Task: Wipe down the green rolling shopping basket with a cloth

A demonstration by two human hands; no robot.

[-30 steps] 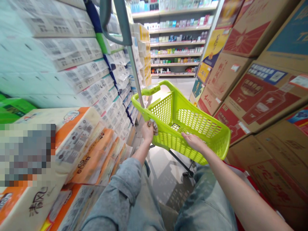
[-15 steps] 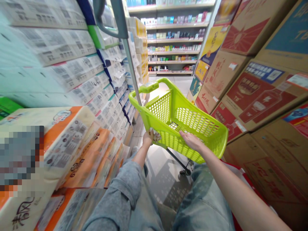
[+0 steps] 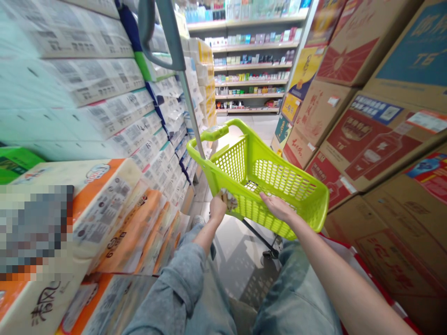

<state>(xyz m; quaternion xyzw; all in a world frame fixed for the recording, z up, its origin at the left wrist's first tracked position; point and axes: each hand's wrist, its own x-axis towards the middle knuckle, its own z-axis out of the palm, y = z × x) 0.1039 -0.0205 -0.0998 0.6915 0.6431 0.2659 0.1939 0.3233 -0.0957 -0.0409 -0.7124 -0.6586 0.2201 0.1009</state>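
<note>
A lime-green shopping cart (image 3: 279,174) with a perforated basket stands tilted before me, its inside bare where it shows. My right hand (image 3: 278,207) lies over the basket's near rim, fingers closed on it. At the near side wall, my left hand (image 3: 217,208) is closed in a fist. Beside its knuckles shows a white-and-brown patterned patch (image 3: 231,201); whether it is a sticker or something held, I cannot tell. A grey handle (image 3: 178,60) on a metal pole rises from the cart's left end.
Stacked tissue packs (image 3: 118,116) line the left, with orange-and-cream packs (image 3: 108,214) closer to me. Printed cartons (image 3: 377,139) are piled on the right. Shelves of small goods (image 3: 251,60) stand across the far end. Tiled floor (image 3: 233,260) runs beneath the cart.
The view has tilted slightly, so the shelves and packs sit a little lower. My left hand has turned so its back shows more. The right hand stays on the rim.
</note>
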